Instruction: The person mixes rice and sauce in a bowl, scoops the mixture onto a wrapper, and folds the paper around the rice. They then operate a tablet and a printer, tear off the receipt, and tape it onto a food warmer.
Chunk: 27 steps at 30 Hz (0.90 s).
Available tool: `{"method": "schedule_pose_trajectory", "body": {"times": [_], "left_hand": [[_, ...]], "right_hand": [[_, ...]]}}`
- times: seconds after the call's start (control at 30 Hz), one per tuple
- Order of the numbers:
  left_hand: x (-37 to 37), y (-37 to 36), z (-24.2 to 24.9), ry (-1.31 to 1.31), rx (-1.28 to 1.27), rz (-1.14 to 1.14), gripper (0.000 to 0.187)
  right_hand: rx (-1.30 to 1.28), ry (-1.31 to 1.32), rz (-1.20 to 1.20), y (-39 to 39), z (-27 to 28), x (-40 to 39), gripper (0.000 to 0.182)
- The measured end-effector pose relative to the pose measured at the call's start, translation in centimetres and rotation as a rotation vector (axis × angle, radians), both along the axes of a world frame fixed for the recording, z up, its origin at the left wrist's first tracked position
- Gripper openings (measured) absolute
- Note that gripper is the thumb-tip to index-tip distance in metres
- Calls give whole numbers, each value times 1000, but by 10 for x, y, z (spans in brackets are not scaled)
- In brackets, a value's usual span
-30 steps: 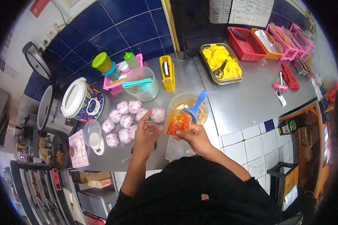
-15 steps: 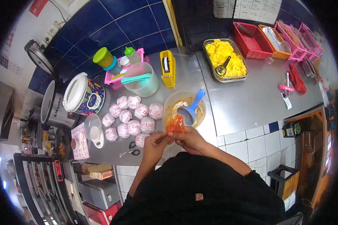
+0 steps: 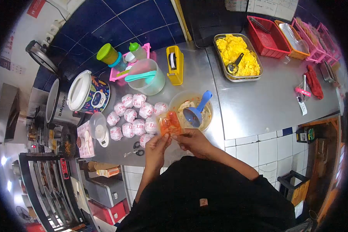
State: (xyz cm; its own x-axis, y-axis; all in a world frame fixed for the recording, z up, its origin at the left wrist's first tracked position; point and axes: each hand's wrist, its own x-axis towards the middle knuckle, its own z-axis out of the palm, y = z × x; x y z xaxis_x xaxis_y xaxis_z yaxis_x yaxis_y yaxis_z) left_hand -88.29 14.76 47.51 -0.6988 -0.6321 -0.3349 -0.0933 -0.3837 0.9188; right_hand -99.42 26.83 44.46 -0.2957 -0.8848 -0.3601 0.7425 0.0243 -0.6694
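Pinching the near edge of a clear packet of orange-red contents [image 3: 169, 122] between closed thumbs and fingers of the left hand [image 3: 157, 147] and right hand [image 3: 193, 141]; holding the rest beyond the fingertips, near the bowl [image 3: 177, 99].

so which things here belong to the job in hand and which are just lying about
Likely in the job:
clear plastic packet of orange-red food, in left hand and right hand
round translucent tub
blue long-handled scoop in it

Probably just lying about:
yellow tape dispenser
crumpled red cloth
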Motion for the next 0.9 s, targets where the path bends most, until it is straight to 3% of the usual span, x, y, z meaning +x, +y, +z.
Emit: {"method": "schedule_pose_trajectory", "body": {"times": [0.03, 0.1, 0.17, 0.23, 0.27, 0.33, 0.43, 0.57, 0.67, 0.77, 0.9], "left_hand": [[-2, 0, -1, -1, -2, 2, 17], [-5, -2, -1, 14, 24, 47, 15], [-6, -6, -4, 2, -18, 19, 14], [-8, -9, -8, -7, -54, -12, 14], [-10, -10, -9, -7, -88, -48, 14], [-13, -10, -14, -6, -117, -90, 14], [-22, -12, -16, -46, -181, -130, 14], [-26, -13, -18, -102, -186, -136, 17], [-28, -13, -26, -139, -176, -159, 18], [-32, -9, -22, -140, -158, -178, 18], [-31, -8, -22, -174, -30, -205, 23]], "right_hand": [[-2, -1, 2, 5, 5, -3, 19], [272, 881, -296, 19, 21, -11, 29], [462, 1315, -763, 23, 31, -33, 36], [546, 1566, -906, 28, 56, -61, 38], [549, 1571, -906, 26, 49, -75, 38], [481, 1418, -555, 23, 28, -92, 37], [423, 1498, -432, 22, 37, -88, 33], [340, 1679, -570, 22, 49, -65, 33], [443, 1830, -501, 18, 26, -63, 35], [604, 1706, -667, 16, 24, -62, 35], [528, 1658, -876, 26, 29, -46, 33]]}}
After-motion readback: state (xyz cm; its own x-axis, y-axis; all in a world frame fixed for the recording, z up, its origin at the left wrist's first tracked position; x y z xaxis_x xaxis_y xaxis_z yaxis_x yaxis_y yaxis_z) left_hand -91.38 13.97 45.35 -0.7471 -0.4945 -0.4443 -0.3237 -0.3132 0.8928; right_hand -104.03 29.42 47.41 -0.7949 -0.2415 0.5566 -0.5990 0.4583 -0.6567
